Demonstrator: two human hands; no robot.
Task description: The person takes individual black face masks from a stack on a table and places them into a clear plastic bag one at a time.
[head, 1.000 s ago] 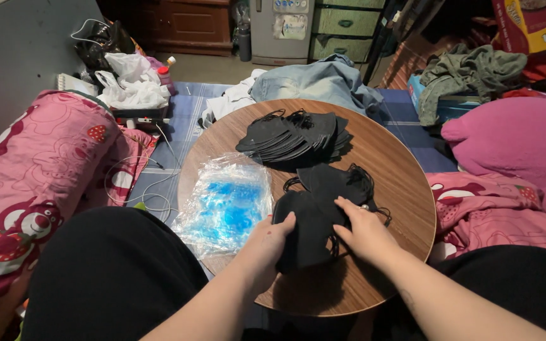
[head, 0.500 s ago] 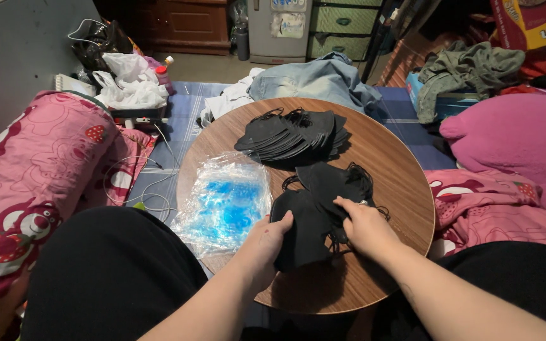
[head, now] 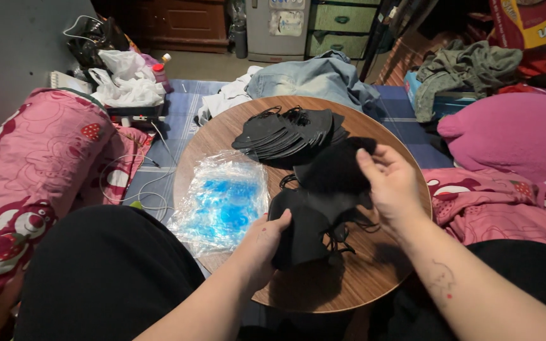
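Over a round wooden table (head: 374, 278), the left hand (head: 263, 243) is gripping black face masks (head: 304, 230) while the right hand (head: 390, 183) is pinching another black mask (head: 336, 167), its ear loops lost in shadow.

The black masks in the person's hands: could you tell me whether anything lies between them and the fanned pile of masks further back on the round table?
Nothing visible does. The held masks sit just before the fanned pile, with only bare table around; the plastic bag lies off to the left.
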